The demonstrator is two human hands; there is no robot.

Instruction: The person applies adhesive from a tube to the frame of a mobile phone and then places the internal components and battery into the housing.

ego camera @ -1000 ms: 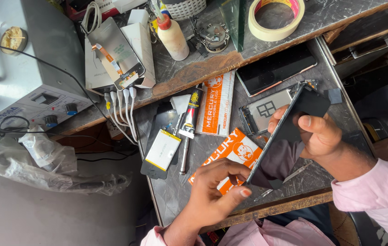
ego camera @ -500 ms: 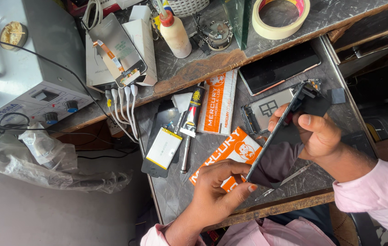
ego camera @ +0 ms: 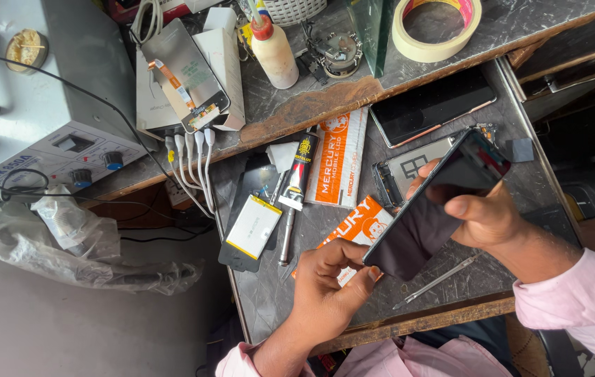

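Note:
A dark smartphone (ego camera: 423, 223) with a glossy black screen is held tilted above the workbench. My right hand (ego camera: 489, 220) grips its upper half, thumb on the glass. My left hand (ego camera: 329, 279) pinches the phone's lower corner, thumb against the edge. Under the phone lies an orange and white packet (ego camera: 353, 216). Both sleeves are pale pink.
On the grey bench (ego camera: 269, 300) lie a flat battery (ego camera: 252, 227), a glue tube (ego camera: 299, 174), a second orange packet (ego camera: 339, 157), a phone back shell (ego camera: 402, 171), another black phone (ego camera: 434, 105) and tweezers (ego camera: 437, 279). A masking tape roll (ego camera: 437, 31), a glue bottle (ego camera: 274, 49) and a power supply (ego camera: 39, 119) sit above.
My left hand has shifted up slightly and closed its thumb on the phone's lower corner. The right hand and phone stay almost in place.

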